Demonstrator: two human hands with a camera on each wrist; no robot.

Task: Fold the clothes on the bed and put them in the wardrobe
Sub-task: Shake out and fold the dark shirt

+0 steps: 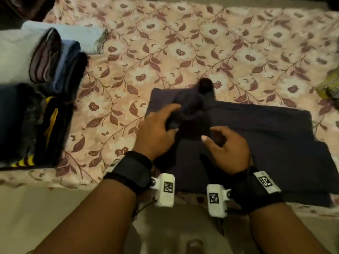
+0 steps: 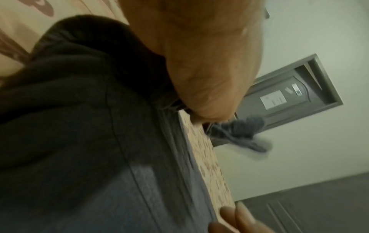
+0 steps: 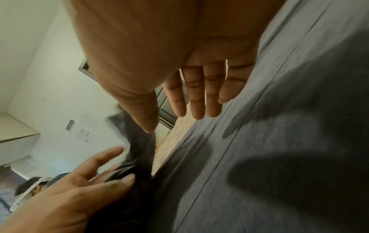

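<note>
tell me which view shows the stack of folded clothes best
The head view: the folded stack sits in full at the bed's left edge, layers visible. Neither wrist view shows it; both show only the dark garment and hands.

Clearance on the bed [image 1: 183, 33]
Open floral sheet beyond and left of the dark garment [image 1: 256, 134]; folded stacks [image 1: 42, 70] block the left edge; striped item [image 1: 328, 87] at far right.
</note>
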